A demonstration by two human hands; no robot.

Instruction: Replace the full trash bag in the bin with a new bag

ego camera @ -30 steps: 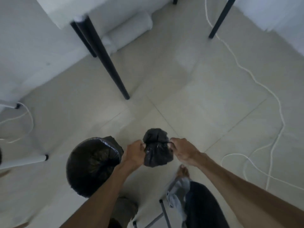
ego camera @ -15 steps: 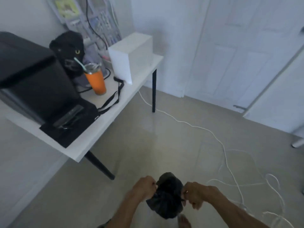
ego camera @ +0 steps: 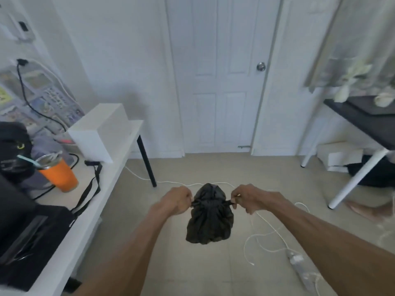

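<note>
A small black trash bag [ego camera: 210,218] hangs in the air in front of me, bunched and bulging below its gathered neck. My left hand [ego camera: 178,200] pinches one black tie strand at the bag's left side. My right hand [ego camera: 249,198] pinches the other strand at its right side. Both strands are pulled outward and taut across the bag's neck. The bin is out of view.
A white desk [ego camera: 102,189] on my left carries an orange tumbler [ego camera: 58,173], a white box [ego camera: 100,133] and black gear. White cables [ego camera: 265,227] and a power strip [ego camera: 299,265] lie on the floor. A closed white door [ego camera: 222,75] is ahead; a dark-topped table [ego camera: 363,120] stands right.
The view has swung up from the floor and the lined bin to the room and door. Both hands have kept hold of the bag and moved apart, stretching its ties.
</note>
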